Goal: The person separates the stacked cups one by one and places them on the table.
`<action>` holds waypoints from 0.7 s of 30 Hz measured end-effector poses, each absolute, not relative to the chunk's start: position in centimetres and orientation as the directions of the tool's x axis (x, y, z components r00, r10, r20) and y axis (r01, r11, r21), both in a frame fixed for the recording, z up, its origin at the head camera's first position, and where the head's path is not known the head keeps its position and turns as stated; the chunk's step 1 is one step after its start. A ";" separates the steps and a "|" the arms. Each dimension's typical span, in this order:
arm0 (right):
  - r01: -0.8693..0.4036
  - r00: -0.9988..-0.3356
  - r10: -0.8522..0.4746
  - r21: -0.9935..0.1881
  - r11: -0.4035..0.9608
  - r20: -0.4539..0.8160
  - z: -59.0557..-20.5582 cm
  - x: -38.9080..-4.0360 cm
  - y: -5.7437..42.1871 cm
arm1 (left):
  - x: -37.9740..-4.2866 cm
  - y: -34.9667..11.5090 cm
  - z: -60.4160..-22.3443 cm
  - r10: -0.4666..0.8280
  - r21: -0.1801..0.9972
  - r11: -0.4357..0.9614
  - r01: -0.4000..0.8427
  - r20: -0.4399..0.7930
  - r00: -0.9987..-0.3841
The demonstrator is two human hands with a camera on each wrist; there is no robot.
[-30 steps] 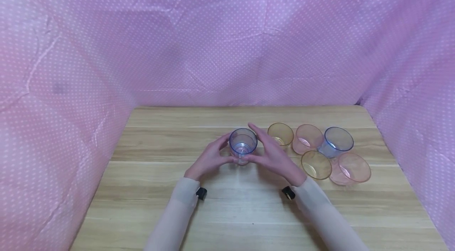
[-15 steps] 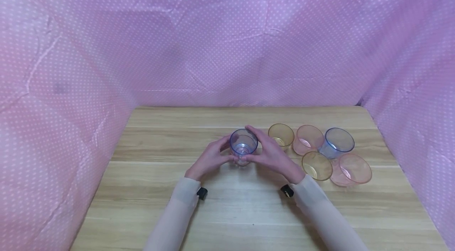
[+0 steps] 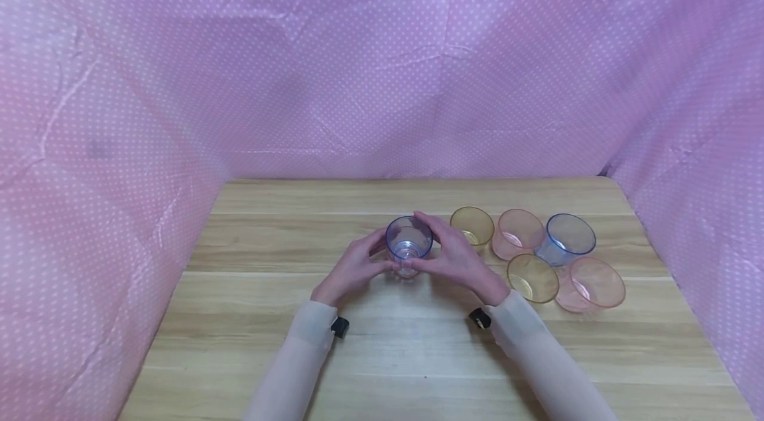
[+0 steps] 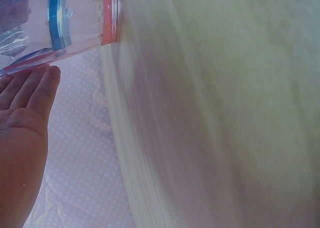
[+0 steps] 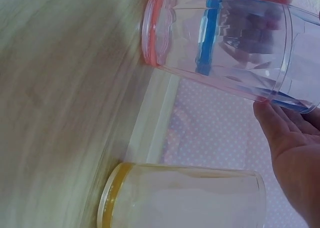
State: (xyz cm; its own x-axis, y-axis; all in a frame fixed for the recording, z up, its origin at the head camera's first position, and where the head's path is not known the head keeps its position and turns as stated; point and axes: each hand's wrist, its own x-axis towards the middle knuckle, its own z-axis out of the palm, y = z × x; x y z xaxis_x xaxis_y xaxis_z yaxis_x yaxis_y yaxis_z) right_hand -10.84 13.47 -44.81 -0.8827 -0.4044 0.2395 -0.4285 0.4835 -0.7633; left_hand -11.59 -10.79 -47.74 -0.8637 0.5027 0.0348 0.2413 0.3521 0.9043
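Observation:
A clear cup with a blue rim (image 3: 408, 239) sits nested inside a clear pink cup (image 5: 175, 33). In the right wrist view, the blue base band (image 5: 207, 33) shows through the pink wall, well above the pink base. The pair stands upright on the wooden table. My left hand (image 3: 355, 265) holds it from the left, with the thumb at the near side. From the right, my right hand (image 3: 456, 258) grips the same pair, fingers round the far side and thumb in front. In the left wrist view, the left fingers (image 4: 37, 91) lie along the pink cup's wall.
Several cups stand upright to the right: a yellow cup (image 3: 471, 227) near my right hand, a pink cup (image 3: 518, 235), a blue-rimmed cup (image 3: 569, 235), a second yellow cup (image 3: 532, 278) and another pink cup (image 3: 591, 285). Pink dotted cloth (image 3: 382, 76) surrounds the table (image 3: 394, 368).
My right hand has closed in slightly on the nested cups, its fingers moving left round the far rim. The cups stay in nearly the same place.

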 end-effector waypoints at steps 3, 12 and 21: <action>-0.429 -0.883 -0.399 -0.771 0.470 0.248 -44.9 -10.9 13.5 | -11.6 -10.8 -47.8 0.502 0.902 0.350 0.251 0.045 -0.864; -0.432 -0.876 -0.426 -0.760 0.486 0.225 -44.6 -11.0 13.6 | -11.6 -11.0 -47.8 0.518 0.908 0.334 0.253 0.047 -0.854; -0.422 -0.870 -0.447 -0.781 0.461 0.207 -44.9 -11.1 13.8 | -11.6 -11.0 -47.8 0.530 0.921 0.310 0.236 0.039 -0.847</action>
